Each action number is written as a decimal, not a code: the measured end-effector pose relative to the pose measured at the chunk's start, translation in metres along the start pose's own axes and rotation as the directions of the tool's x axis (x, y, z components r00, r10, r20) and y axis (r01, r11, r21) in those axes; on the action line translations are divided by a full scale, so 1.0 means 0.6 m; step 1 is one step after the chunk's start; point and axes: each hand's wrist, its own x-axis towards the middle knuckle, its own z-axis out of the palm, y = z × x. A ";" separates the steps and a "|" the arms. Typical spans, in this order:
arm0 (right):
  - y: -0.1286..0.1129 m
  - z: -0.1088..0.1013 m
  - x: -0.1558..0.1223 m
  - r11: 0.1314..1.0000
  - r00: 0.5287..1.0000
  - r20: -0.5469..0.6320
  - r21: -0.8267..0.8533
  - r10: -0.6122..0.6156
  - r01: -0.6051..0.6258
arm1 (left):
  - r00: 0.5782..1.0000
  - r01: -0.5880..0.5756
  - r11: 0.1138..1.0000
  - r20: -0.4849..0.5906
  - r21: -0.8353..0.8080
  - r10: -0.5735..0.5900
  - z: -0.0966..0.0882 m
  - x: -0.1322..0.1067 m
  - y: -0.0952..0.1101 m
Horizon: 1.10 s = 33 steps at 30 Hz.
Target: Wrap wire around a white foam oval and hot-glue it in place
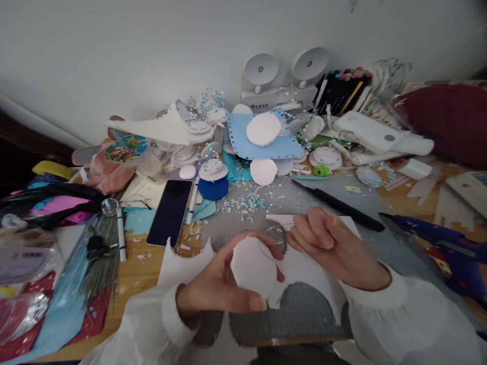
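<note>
My left hand (216, 284) is closed around a white paper disc (254, 267), thumb below and fingers at its upper edge. My right hand (331, 248) is pinched just to the right of the disc, holding a thin wire or thread (276, 238) that loops toward the disc. Both hands hover over a grey cutting mat (304, 314) with cut white paper sheets (304, 268) lying on it. Both wrists wear white sleeves.
A black phone (170, 212) lies left of the hands. A black pen-like tool (338, 205) lies diagonally to the right, a blue glue gun (437, 238) beyond it. Paper discs, a blue sheet (238, 137), confetti scraps and markers (342, 86) crowd the back.
</note>
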 end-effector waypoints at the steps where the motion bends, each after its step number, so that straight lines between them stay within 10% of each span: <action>1: 0.001 0.001 0.000 1.000 1.000 -0.016 0.001 0.000 0.000 | 1.000 -0.002 1.000 0.000 0.005 0.002 0.000 0.000 -0.001; 10: 0.006 0.007 0.005 0.996 0.977 -0.207 -0.086 -0.056 0.039 | 1.000 -0.012 1.000 -0.006 -0.008 0.012 -0.001 -0.002 -0.006; 20: 0.014 0.009 -0.011 0.920 0.981 0.001 -0.347 -0.195 0.183 | 0.996 -0.039 0.998 -0.075 0.041 0.042 -0.004 0.001 -0.009; 33: 0.025 0.025 -0.018 0.673 0.994 0.093 -0.733 -0.048 0.101 | 0.963 -0.104 0.981 -0.230 0.165 0.141 0.001 0.005 -0.011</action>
